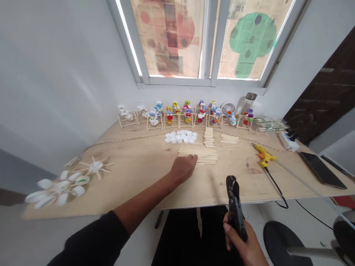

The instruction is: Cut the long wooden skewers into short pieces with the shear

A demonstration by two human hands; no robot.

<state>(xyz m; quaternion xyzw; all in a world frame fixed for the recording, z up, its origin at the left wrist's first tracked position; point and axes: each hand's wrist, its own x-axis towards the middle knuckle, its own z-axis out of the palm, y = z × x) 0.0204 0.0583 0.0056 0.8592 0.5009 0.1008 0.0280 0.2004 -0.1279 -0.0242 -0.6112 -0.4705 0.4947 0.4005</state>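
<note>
My left hand (pixel 184 167) reaches across the plywood table (pixel 138 181) and rests with curled fingers at the left end of a flat pile of thin wooden sticks (pixel 198 154). Whether a stick is between the fingers is hidden. My right hand (pixel 244 242) is low, below the table's front edge, wrapped round the handles of black cutting pliers (pixel 235 205) whose jaws point up. Behind the pile lie a cluster of white bottle caps (pixel 181 137) and two smaller stacks of sticks (pixel 209 137) (pixel 229 140).
A row of stick frames with coloured caps (pixel 185 114) lines the back edge under the window. A yellow glue gun (pixel 264 156) with black cord, a power strip (pixel 288 141) and a dark tablet (pixel 321 169) lie right. White spoon-and-stick wheels (pixel 66 183) lie left.
</note>
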